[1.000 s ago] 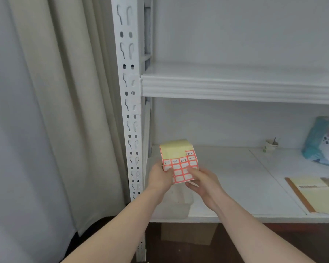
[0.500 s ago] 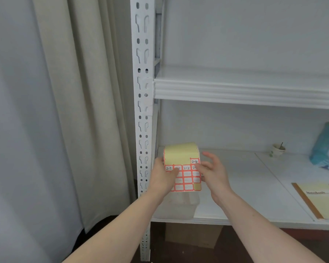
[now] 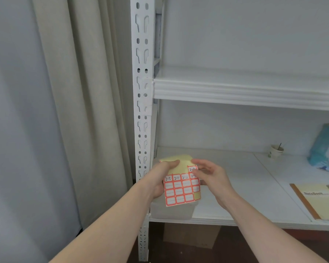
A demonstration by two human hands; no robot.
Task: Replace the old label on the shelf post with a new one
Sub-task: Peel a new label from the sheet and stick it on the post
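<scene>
Red-bordered label sheet [image 3: 180, 188] is being held up in front of the lower shelf [image 3: 235, 186], just right of the white slotted shelf post [image 3: 143, 111]. Left hand [image 3: 160, 179] is gripping the sheet's left edge, thumb lying across the bare yellow backing at the top, fingers hidden behind. Right hand [image 3: 211, 177] is pinching at the sheet's upper right corner, fingertips on the label marked 2-4 (handwriting blurry, reading not certain); remaining fingers are curling loosely above. Row below is reading 2-5, 2-1, 2-2 and one partly covered; blank labels are filling the rows under that, with one empty yellow slot at lower right. Sheet is tilting slightly, top curling away from the camera.

Clear plastic container [image 3: 171, 211] is sitting on the lower shelf under the sheet. Further right on the same shelf: small paper cup [image 3: 276, 151] with a stick in it, blue patterned bag [image 3: 327, 149], notebook [image 3: 319, 200] at the frame edge. Beige curtain [image 3: 74, 111] is hanging left of the post. Cardboard box [image 3: 190, 236] is showing below the shelf.
</scene>
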